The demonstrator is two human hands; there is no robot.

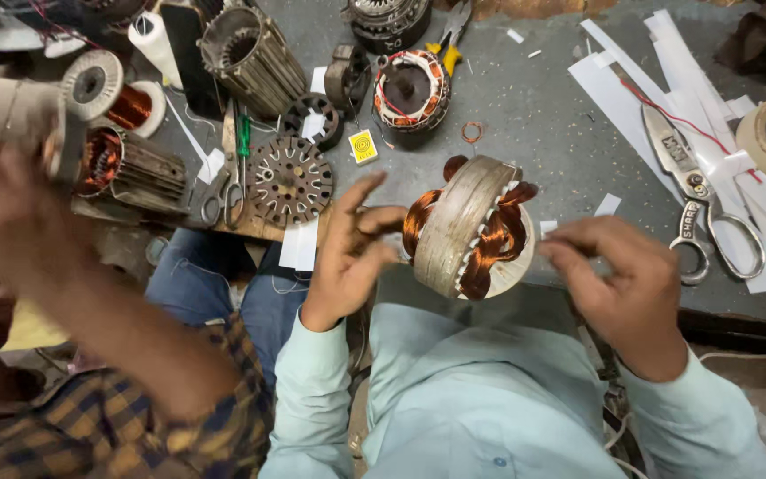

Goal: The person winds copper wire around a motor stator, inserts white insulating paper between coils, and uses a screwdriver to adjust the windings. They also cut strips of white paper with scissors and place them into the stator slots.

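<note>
A grey, paper-strewn table (543, 124) carries spare motor cores, a slotted steel rotor disc (291, 181) and large steel scissors (690, 193), while at its near edge stands a round grey motor stator wound with copper wire (470, 227), tilted on its rim against the worker's pale-green shirt. The left hand (347, 253) hovers just beside the stator's casing, its grip wide and holding nothing; the right hand (618, 275) is pinched narrow near the coils, though whether it holds a wire cannot be told. A co-worker's checked sleeve (135, 417) intrudes at left. Steady support of the core and gentle, even tension would seem to protect the windings.
</note>
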